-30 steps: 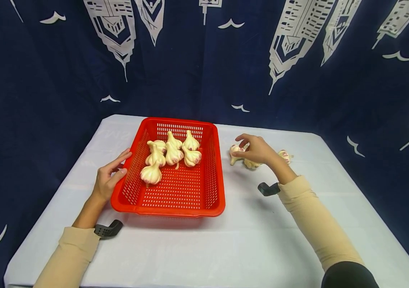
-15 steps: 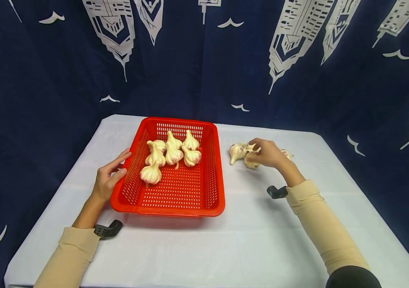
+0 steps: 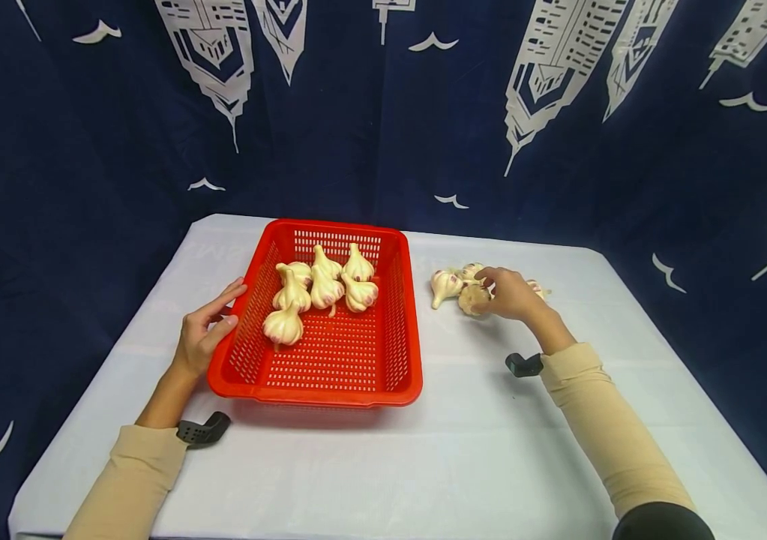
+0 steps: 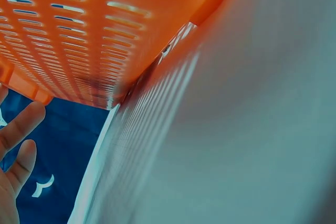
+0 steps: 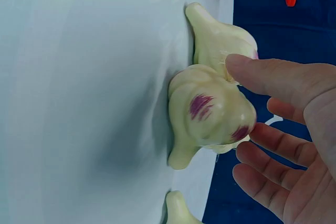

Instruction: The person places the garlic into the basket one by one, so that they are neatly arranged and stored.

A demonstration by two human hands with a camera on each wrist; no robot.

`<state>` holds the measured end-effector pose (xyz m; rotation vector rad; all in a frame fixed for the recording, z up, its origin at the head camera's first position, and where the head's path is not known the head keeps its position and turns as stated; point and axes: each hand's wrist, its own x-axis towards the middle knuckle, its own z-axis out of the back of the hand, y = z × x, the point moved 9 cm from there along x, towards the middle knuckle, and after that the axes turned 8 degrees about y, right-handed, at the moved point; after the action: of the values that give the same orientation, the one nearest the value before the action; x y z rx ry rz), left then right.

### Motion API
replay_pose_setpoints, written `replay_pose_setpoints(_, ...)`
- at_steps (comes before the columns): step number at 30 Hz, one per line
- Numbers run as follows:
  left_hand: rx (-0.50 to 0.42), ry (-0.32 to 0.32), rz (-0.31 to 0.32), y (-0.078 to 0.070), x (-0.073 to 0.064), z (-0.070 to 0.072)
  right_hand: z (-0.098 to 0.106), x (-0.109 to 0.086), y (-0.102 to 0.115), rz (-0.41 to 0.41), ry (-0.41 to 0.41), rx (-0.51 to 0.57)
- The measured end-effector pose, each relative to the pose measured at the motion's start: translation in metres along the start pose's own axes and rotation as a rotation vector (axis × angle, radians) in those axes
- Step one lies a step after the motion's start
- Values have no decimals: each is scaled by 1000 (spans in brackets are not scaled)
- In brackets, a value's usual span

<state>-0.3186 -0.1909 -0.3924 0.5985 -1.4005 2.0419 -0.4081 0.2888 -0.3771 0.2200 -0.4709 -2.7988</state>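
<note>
A red plastic basket [image 3: 329,396] holds several garlic bulbs [image 3: 283,326], mostly along its left and far parts. At its left rim my left hand [image 3: 199,334] rests with extended fingers; in the left wrist view those fingers [image 4: 23,124] lie by the basket's slotted wall [image 4: 94,40]. To the right of the basket, my right hand [image 3: 516,292] reaches a garlic bulb [image 3: 472,299] with its brown base showing. In the right wrist view, the thumb and loosely spread fingers [image 5: 283,142] lie about a purple-streaked bulb [image 5: 210,108] on the table; a firm grip is not visible.
Two more bulbs touch the group, one at its left [image 3: 446,285] and one behind [image 3: 471,272]. Another bulb [image 3: 537,288] is partly hidden beyond the right hand. The white-covered table [image 3: 383,480] meets a dark blue patterned cloth [image 3: 383,135] at the back.
My right hand has moved right and slightly nearer, from the left bulb across to the brown-based one. The left hand, basket and bulbs have stayed in place.
</note>
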Motion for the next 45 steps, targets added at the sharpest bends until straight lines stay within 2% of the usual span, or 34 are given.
replay_pose_setpoints(6, -3, -2, 0, 1, -1, 0, -4, 1, -3, -3, 7, 1)
replay_pose_setpoints(14, -5, -7, 11, 0, 0, -1, -15, 3, -17, -65, 31, -16)
replay_pose_setpoints(17, 2, -11, 12, -8, 1, -2, -18, 4, -19, -62, 31, -14)
replay_pose_setpoints(21, -7, -12, 10, -26, 4, -3, -20, 4, -21, -61, 19, -16)
replay_pose_setpoints(23, -10, -13, 7, -28, 5, -3, -20, 4, -22, -64, 14, -15)
replay_pose_setpoints(25, -5, -13, 9, -26, 4, -2, -20, 3, -22, -71, 8, -15)
replay_pose_setpoints(29, 4, -10, 19, -8, 1, -2, -19, 0, -24, -101, -2, -10)
replay_pose_setpoints(32, -3, -6, 21, 0, 0, -1, -18, -3, -25, -114, -5, -8)
replay_pose_setpoints(45, -10, -4, 14, 0, 1, -1, -6, -18, -24, -119, -83, 11)
